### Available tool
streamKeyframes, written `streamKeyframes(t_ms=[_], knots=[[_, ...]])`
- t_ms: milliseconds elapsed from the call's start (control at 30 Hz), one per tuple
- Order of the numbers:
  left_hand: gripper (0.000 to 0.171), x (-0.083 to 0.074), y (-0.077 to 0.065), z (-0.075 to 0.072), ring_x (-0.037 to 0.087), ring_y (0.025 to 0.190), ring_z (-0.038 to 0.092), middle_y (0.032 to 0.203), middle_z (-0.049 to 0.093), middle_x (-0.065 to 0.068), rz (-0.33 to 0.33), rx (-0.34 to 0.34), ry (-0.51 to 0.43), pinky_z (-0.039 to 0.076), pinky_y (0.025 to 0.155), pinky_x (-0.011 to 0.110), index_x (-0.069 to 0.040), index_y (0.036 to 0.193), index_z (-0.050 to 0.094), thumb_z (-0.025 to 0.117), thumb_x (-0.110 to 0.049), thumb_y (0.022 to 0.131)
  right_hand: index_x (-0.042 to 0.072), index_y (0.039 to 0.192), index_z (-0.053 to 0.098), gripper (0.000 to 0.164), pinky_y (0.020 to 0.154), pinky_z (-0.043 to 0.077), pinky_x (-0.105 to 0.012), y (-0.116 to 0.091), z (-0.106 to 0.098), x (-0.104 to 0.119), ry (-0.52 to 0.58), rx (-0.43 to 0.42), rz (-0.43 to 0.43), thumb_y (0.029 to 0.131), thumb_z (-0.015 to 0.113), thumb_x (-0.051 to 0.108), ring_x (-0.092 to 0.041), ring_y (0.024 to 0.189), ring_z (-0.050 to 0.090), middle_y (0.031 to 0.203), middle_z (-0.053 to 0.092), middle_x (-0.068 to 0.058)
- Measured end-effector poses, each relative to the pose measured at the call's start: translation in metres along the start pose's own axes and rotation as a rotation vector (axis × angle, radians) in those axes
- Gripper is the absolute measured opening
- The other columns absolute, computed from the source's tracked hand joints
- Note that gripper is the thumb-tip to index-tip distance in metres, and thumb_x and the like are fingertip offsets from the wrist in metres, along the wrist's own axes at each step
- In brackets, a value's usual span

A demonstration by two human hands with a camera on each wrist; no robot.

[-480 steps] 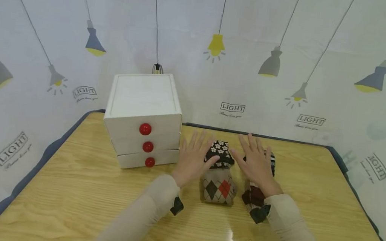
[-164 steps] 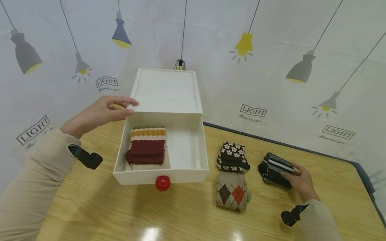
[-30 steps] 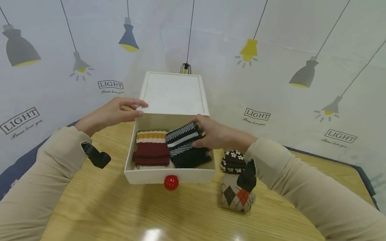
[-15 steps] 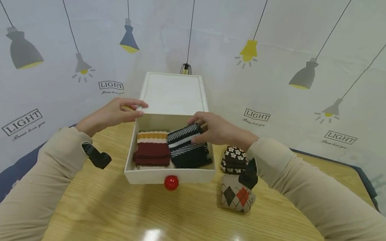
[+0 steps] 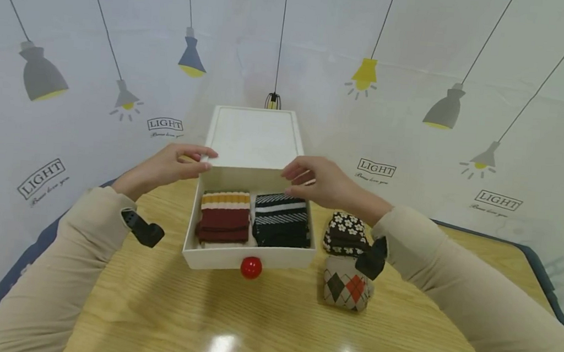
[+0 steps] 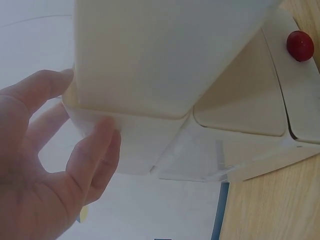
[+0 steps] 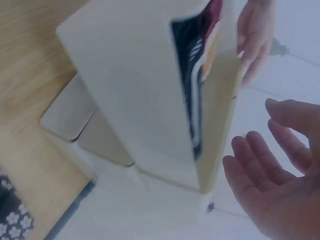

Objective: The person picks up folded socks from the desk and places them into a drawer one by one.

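In the head view my left hand (image 5: pixel 163 168) rests fingertips on the front left corner of a white drawer cabinet (image 5: pixel 255 135); the left wrist view shows the fingers loosely bent against its side. My right hand (image 5: pixel 323 182) hovers over the right rear of the pulled-out top drawer (image 5: pixel 206 258), relaxed and holding nothing. Below it, a folded black-and-white striped pair of socks (image 5: pixel 280 220) lies flat in the drawer. Left of these is a folded maroon pair of socks (image 5: pixel 225 221) with yellow and cream bands. A red knob (image 5: pixel 251 267) sits on the drawer front.
On the wooden table (image 5: pixel 231 321), right of the drawer, lie folded black socks with white flowers (image 5: pixel 345 228). Nearer are beige argyle socks (image 5: pixel 340 285). Behind the table hangs a pale backdrop (image 5: pixel 328 91) printed with lamps.
The black striped socks, tilted in my right hand a second ago, now lie flat beside the maroon ones. My right hand has let go and lifted slightly; my left stays at the corner.
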State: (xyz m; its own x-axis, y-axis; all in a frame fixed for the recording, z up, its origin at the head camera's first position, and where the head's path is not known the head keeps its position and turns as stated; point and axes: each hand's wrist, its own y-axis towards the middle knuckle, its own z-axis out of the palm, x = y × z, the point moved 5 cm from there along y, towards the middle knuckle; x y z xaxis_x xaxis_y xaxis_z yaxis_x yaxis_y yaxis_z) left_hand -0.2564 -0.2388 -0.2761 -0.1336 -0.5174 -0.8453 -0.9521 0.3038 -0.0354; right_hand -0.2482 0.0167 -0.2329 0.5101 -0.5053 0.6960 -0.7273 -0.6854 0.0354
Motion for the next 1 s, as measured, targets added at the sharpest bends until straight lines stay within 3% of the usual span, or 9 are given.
streamKeyframes(t_ms=[133,267,533,667,867,1000], knots=[[0.045,-0.002,0.0,0.0,0.031,0.106,0.04,0.122,0.034,0.02,0.001,0.0,0.004,0.042,0.092,0.041,-0.004,0.129,0.044,0.051,-0.027,0.09,-0.002,0.104,0.056,0.022,0.08,0.05,-0.028,-0.022,0.001,0.017,0.124,-0.017,-0.101,0.083,0.06,0.003,-0.021,0.091,0.057,0.103,0.057,-0.013],[0.046,-0.003,-0.001,-0.002,0.031,0.107,0.04,0.123,0.035,0.02,-0.001,-0.007,0.015,0.043,0.091,0.042,-0.005,0.129,0.044,0.051,-0.029,0.09,-0.003,0.101,0.056,0.018,0.075,0.052,-0.028,-0.052,0.016,0.029,0.252,-0.011,-0.194,0.084,0.058,0.001,-0.017,0.088,0.057,0.101,0.058,-0.013],[0.047,-0.005,-0.003,-0.004,0.032,0.107,0.042,0.124,0.037,0.019,0.004,-0.017,0.041,0.046,0.087,0.041,-0.006,0.128,0.046,0.052,-0.031,0.089,-0.007,0.106,0.052,0.024,0.08,0.051,-0.031,-0.091,0.07,0.015,0.537,0.02,-0.19,0.084,0.056,0.001,-0.024,0.093,0.057,0.105,0.054,-0.02],[0.046,-0.006,-0.002,-0.003,0.032,0.107,0.042,0.124,0.037,0.019,0.005,-0.016,0.038,0.046,0.087,0.04,-0.006,0.128,0.045,0.052,-0.03,0.09,-0.008,0.111,0.048,0.03,0.082,0.049,-0.032,-0.097,0.097,0.001,0.655,-0.009,-0.157,0.084,0.057,0.0,-0.026,0.098,0.055,0.112,0.05,-0.023],[0.046,-0.007,-0.002,-0.003,0.032,0.104,0.046,0.122,0.039,0.018,0.026,-0.014,0.05,0.046,0.085,0.041,-0.006,0.128,0.046,0.052,-0.031,0.09,-0.01,0.12,0.04,0.043,0.082,0.049,-0.035,-0.094,0.125,-0.011,0.793,-0.119,-0.204,0.08,0.057,-0.008,-0.04,0.102,0.049,0.117,0.041,-0.03],[0.045,-0.006,-0.001,-0.002,0.031,0.103,0.046,0.12,0.04,0.016,0.021,-0.022,0.038,0.047,0.084,0.041,-0.007,0.127,0.047,0.052,-0.03,0.089,-0.01,0.122,0.038,0.049,0.082,0.049,-0.035,-0.09,0.139,-0.015,0.868,-0.209,-0.22,0.077,0.058,-0.011,-0.032,0.102,0.051,0.119,0.038,-0.031]])
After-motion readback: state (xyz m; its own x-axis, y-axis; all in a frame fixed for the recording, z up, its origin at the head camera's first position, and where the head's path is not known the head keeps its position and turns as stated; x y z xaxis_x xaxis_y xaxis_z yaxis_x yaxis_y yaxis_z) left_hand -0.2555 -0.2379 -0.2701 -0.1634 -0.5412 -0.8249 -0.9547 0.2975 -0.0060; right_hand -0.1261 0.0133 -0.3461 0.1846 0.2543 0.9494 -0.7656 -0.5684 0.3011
